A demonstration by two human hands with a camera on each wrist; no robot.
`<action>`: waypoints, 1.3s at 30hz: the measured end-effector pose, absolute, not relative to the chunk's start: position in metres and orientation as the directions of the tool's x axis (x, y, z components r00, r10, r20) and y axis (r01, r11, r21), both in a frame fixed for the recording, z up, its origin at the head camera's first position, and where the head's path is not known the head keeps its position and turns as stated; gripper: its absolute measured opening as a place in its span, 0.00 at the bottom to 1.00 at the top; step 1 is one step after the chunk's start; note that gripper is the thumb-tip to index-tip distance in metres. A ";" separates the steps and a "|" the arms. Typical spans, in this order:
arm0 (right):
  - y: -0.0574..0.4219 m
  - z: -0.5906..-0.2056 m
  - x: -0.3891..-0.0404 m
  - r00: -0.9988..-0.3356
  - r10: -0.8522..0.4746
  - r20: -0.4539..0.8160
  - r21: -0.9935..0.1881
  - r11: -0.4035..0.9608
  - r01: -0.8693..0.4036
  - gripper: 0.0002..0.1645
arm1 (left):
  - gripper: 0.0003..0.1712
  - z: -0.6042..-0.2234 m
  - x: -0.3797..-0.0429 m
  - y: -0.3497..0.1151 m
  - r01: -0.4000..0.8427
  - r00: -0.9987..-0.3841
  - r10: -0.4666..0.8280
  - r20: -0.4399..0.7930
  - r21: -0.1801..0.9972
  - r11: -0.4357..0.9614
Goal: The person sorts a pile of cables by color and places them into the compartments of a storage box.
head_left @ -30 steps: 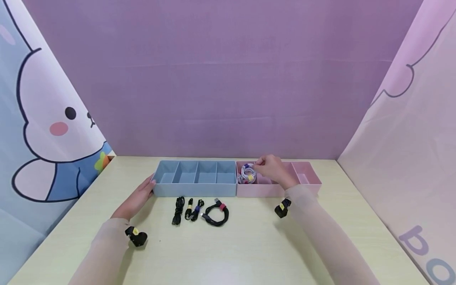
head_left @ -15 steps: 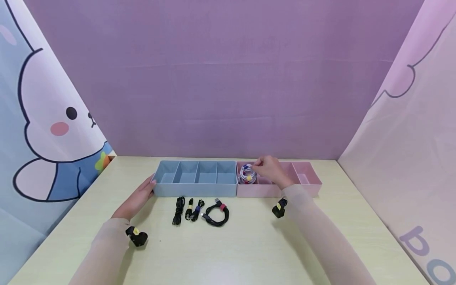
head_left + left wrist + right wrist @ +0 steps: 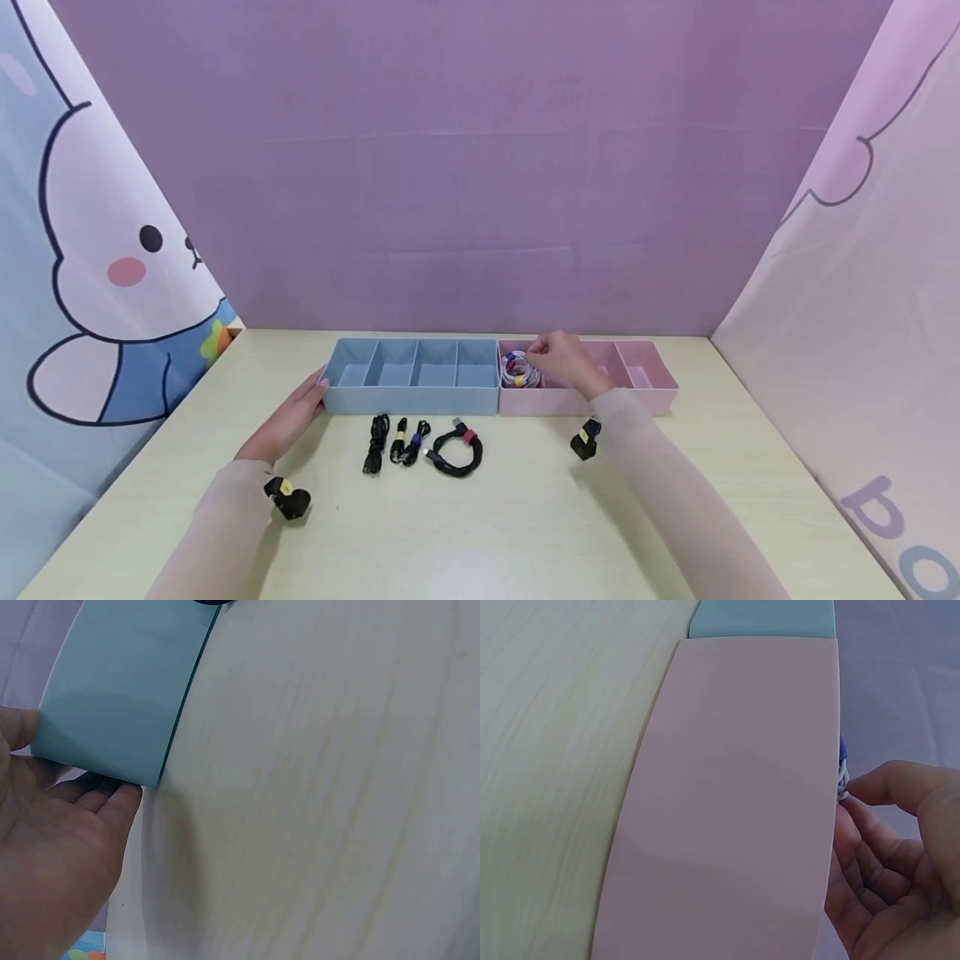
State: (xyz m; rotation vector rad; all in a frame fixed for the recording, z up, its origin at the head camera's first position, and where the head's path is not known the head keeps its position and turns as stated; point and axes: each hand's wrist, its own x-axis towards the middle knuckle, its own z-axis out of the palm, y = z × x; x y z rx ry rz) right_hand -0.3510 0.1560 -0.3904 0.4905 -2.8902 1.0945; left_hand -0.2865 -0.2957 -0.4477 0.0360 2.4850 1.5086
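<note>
Right hand (image 3: pixel 566 362), pinching white cable coil (image 3: pixel 509 380), has dropped slightly. Between the hands, nearer, on worktop (image 3: pixel 450 542): four black cables (image 3: pixel 376 444), three lengthwise away, one looped. Left hand (image 3: pixel 291 412), fingers extended, against one blue box (image 3: pixel 412 400). Coil's ring faces head camera, in one pink box (image 3: pixel 540 402), leftmost compartment; white coil count unclear.

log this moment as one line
left hand: touches end of blue box | right hand: pinches white cable, left end of pink box | black cables: on table
</note>
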 end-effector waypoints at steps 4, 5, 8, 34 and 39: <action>0.156 -0.389 -0.351 -0.947 -0.293 0.130 -0.639 0.706 -0.306 0.10 | 0.41 -0.446 -0.285 -0.296 -0.085 -0.974 0.150 -0.171 0.884 0.459; 0.156 -0.389 -0.351 -0.947 -0.294 0.127 -0.641 0.705 -0.304 0.11 | 0.41 -0.446 -0.285 -0.296 -0.086 -0.974 0.149 -0.172 0.884 0.459; 0.156 -0.389 -0.351 -0.950 -0.291 0.114 -0.643 0.707 -0.294 0.11 | 0.41 -0.446 -0.286 -0.295 -0.096 -0.973 0.142 -0.182 0.878 0.468; 0.163 -0.385 -0.337 -0.943 -0.306 0.131 -0.674 0.670 -0.311 0.14 | 0.42 -0.449 -0.288 -0.296 -0.113 -0.972 0.130 -0.194 0.877 0.468; 0.164 -0.386 -0.336 -0.943 -0.310 0.124 -0.680 0.666 -0.308 0.14 | 0.42 -0.449 -0.286 -0.296 -0.109 -0.973 0.130 -0.190 0.878 0.466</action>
